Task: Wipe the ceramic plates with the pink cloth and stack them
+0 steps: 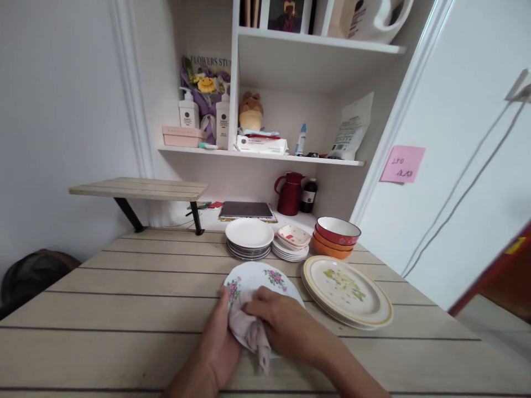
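Observation:
A white plate with pink flowers is tilted up off the table near its front. My left hand grips the plate's left rim, thumb on the upper face and fingers hidden beneath. My right hand is closed around a pale pinkish cloth and presses it onto the plate's face. One end of the cloth hangs down over the plate's near edge. To the right lies a stack of cream plates with a yellow rim, close to the flowered plate.
Behind stand stacked white plates, small dishes on saucers, and red and orange bowls. A small raised stand is at the left. Farther back are a closed laptop, a red jug and a dark bottle.

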The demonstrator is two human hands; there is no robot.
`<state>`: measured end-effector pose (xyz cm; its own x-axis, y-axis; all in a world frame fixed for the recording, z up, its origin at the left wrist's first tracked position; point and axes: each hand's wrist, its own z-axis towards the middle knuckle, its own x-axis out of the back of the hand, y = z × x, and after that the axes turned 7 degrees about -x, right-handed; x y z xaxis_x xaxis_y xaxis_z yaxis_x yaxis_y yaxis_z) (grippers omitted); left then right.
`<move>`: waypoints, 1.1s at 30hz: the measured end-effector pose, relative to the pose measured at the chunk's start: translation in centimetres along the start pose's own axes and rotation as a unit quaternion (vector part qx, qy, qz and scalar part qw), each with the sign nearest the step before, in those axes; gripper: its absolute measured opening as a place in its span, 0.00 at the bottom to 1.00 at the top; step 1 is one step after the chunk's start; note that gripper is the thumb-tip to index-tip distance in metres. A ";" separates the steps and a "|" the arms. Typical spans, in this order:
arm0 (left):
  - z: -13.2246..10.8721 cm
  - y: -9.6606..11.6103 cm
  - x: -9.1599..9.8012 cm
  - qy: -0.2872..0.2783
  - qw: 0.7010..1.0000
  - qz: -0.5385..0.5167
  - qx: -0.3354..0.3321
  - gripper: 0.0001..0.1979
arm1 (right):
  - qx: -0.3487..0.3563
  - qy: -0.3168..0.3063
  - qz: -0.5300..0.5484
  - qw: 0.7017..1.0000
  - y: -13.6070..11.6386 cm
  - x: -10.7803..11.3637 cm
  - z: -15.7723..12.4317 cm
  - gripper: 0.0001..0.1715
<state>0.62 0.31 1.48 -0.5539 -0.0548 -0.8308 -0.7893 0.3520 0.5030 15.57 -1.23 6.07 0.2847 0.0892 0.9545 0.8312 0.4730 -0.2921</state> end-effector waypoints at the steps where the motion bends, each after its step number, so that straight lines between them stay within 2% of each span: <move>1: 0.1 -0.1 0.1 -0.011 1.000 0.000 -0.002 0.27 | -0.004 0.028 0.013 1.000 0.1 -0.6 0.7 0.18; 4: 0.3 -0.2 0.3 -0.019 1.000 0.013 -0.002 0.27 | -0.018 0.079 0.017 0.997 1.3 -1.7 2.5 0.24; 7: 0.1 -0.1 0.2 0.009 0.999 0.046 0.008 0.29 | -0.088 0.106 -0.024 0.990 2.9 -1.2 3.4 0.26; 10: -0.2 0.0 0.2 0.018 0.997 0.076 0.010 0.30 | -0.168 0.107 -0.058 0.978 3.8 0.0 2.9 0.24; 12: -0.2 0.0 0.2 0.017 0.996 0.090 0.008 0.30 | -0.194 0.082 -0.076 0.975 3.9 0.8 1.9 0.24; 14: -0.2 0.0 0.2 0.023 0.995 0.101 0.006 0.30 | -0.177 0.043 -0.079 0.980 3.7 1.6 0.7 0.24; 19: -0.4 0.3 -0.2 0.013 0.996 0.087 0.027 0.29 | -0.024 -0.044 0.007 0.999 1.7 1.8 -1.1 0.23; 23: -0.9 0.7 -0.5 0.001 0.997 0.061 0.050 0.32 | -0.019 -0.036 0.050 0.998 -0.8 0.4 -0.7 0.23; 26: -1.2 0.7 -0.2 -0.002 0.995 0.046 0.092 0.39 | 0.022 -0.063 0.125 0.990 -1.2 0.3 -0.9 0.31; 29: -1.2 0.5 0.3 -0.023 0.995 0.029 0.088 0.42 | 0.044 -0.110 0.188 0.975 -0.9 0.5 -1.1 0.41; 31: -1.1 0.4 0.5 -0.027 0.997 0.028 0.070 0.41 | 0.024 -0.090 0.189 0.978 -1.1 0.0 -0.8 0.47; 33: -1.1 0.3 0.5 -0.017 0.998 0.040 0.050 0.39 | -0.001 -0.022 0.164 0.986 -1.6 -1.0 0.0 0.42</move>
<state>-0.20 -0.58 1.51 -0.6039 0.0081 -0.7970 -0.7116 0.4451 0.5437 13.99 -2.09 5.56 0.5181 0.2748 0.8100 0.6981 0.4112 -0.5861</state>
